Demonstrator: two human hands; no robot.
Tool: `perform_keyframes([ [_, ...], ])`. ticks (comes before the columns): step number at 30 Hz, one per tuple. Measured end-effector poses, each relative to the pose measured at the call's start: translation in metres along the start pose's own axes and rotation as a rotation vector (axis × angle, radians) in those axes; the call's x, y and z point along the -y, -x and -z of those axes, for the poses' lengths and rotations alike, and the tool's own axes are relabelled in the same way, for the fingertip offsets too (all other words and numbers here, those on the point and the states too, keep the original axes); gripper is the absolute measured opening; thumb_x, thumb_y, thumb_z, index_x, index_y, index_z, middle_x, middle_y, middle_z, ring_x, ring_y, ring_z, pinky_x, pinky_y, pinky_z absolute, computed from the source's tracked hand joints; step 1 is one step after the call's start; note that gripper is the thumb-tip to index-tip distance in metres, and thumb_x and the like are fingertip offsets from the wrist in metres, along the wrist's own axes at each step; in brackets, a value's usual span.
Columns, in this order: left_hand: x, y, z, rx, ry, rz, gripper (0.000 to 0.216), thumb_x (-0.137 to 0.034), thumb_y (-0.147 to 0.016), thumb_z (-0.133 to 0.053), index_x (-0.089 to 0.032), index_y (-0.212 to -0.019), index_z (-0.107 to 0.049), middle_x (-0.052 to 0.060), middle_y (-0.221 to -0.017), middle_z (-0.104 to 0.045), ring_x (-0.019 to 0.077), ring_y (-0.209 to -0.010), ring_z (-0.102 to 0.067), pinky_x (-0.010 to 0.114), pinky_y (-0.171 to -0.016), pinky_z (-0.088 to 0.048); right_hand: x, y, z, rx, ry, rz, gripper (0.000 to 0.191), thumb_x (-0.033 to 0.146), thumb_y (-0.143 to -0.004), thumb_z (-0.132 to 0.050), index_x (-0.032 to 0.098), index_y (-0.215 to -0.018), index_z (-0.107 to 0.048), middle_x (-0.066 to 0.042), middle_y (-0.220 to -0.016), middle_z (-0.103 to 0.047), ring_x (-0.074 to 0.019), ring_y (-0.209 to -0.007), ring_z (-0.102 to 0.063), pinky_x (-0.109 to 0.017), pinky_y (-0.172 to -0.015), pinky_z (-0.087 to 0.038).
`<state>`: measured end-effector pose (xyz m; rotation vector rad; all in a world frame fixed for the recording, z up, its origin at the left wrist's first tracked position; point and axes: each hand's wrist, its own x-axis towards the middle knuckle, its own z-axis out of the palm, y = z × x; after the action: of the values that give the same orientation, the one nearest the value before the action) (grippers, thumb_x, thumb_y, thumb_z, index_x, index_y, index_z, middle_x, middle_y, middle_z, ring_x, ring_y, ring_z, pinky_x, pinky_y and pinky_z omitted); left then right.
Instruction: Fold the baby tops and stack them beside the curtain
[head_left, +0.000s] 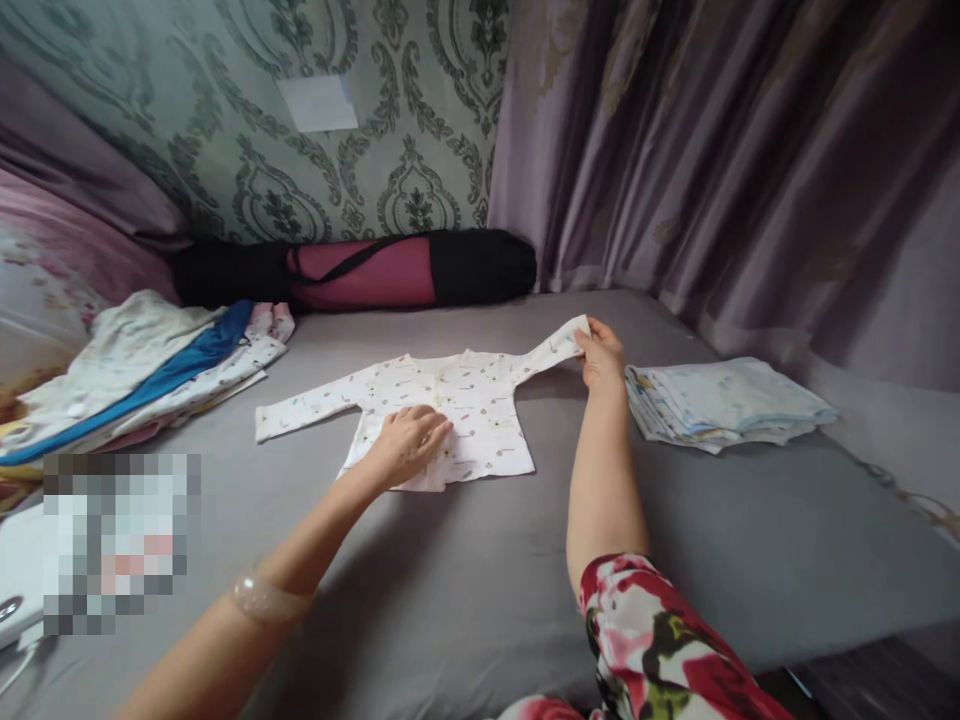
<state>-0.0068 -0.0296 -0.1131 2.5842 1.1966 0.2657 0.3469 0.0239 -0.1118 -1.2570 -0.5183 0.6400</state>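
A small white baby shirt (480,400) with a fine scattered print lies spread on the grey sheet (480,600), its front facing up. My left hand (412,440) rests flat on the middle of its body, palm down, with the fingers stretched to the right. At the shirt's right cuff, my right hand (602,350) pinches the sleeve end and holds it slightly raised. The left sleeve (307,402) lies straight out on the sheet, untouched.
A stack of folded cloths (731,400) lies at the right. Piled clothes (142,360) are at the left, above a white device (37,560) with a cable, partly blurred out. Along the wall lies a long black and maroon bag (367,272); a purple curtain (675,150) hangs at the right.
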Motion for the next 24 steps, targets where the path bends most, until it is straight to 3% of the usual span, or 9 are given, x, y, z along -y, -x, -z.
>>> perform_keyframes([
  [5, 0.000, -0.083, -0.010, -0.106, 0.179, -0.179, 0.037, -0.034, -0.094, -0.041, -0.014, -0.115, -0.063, 0.014, -0.117, -0.066, 0.0252, -0.108, -0.061, 0.040, -0.097, -0.047, 0.002, 0.004, 0.008, 0.015, -0.049, -0.029, 0.046, 0.013, -0.059, -0.064, 0.020, -0.105, -0.060, 0.005, -0.077, -0.068, -0.0107, -0.062, -0.060, -0.018, -0.053, -0.046],
  [11, -0.004, -0.162, -0.043, -0.043, 0.199, -0.237, 0.036, -0.024, -0.089, -0.044, -0.013, -0.118, -0.061, 0.014, -0.128, -0.062, 0.0248, -0.118, -0.058, 0.038, -0.103, -0.044, 0.013, 0.008, 0.020, 0.083, -0.028, -0.110, 0.027, 0.010, -0.063, -0.064, 0.016, -0.089, -0.062, 0.004, -0.068, -0.067, -0.0116, -0.062, -0.063, -0.020, -0.056, -0.048],
  [15, -0.003, -0.175, -0.052, 0.029, 0.149, -0.256, 0.043, -0.034, -0.093, -0.040, -0.014, -0.127, -0.057, 0.015, -0.140, -0.052, 0.0267, -0.131, -0.047, 0.040, -0.112, -0.034, 0.022, 0.010, 0.026, 0.067, 0.109, -0.151, 0.019, 0.011, -0.071, -0.061, 0.017, -0.089, -0.061, 0.005, -0.060, -0.063, -0.0107, -0.054, -0.059, -0.020, -0.051, -0.047],
  [18, -0.002, -0.173, -0.052, 0.124, 0.097, -0.214, 0.063, -0.051, -0.093, -0.037, -0.011, -0.142, -0.042, 0.018, -0.153, -0.035, 0.0299, -0.143, -0.029, 0.041, -0.118, -0.022, 0.026, 0.011, 0.024, 0.046, 0.197, -0.154, 0.017, 0.012, -0.075, -0.059, 0.018, -0.091, -0.060, 0.006, -0.058, -0.061, -0.0103, -0.050, -0.056, -0.019, -0.048, -0.044],
  [21, -0.003, -0.172, -0.049, 0.217, 0.043, -0.180, 0.087, -0.067, -0.088, -0.037, -0.008, -0.151, -0.026, 0.019, -0.159, -0.020, 0.0322, -0.148, -0.013, 0.043, -0.119, -0.013, 0.028, 0.013, 0.017, 0.062, 0.162, -0.162, 0.012, 0.013, -0.077, -0.059, 0.018, -0.088, -0.060, 0.005, -0.061, -0.062, -0.0095, -0.051, -0.056, -0.018, -0.047, -0.043],
  [24, -0.008, -0.176, -0.045, 0.278, -0.010, -0.141, 0.098, -0.075, -0.082, -0.036, -0.011, -0.154, -0.018, 0.017, -0.161, -0.013, 0.0343, -0.148, -0.008, 0.048, -0.118, -0.011, 0.030, 0.016, 0.005, 0.119, 0.061, -0.186, 0.009, 0.013, -0.078, -0.059, 0.018, -0.084, -0.059, 0.005, -0.063, -0.062, -0.0099, -0.055, -0.058, -0.019, -0.049, -0.045],
])
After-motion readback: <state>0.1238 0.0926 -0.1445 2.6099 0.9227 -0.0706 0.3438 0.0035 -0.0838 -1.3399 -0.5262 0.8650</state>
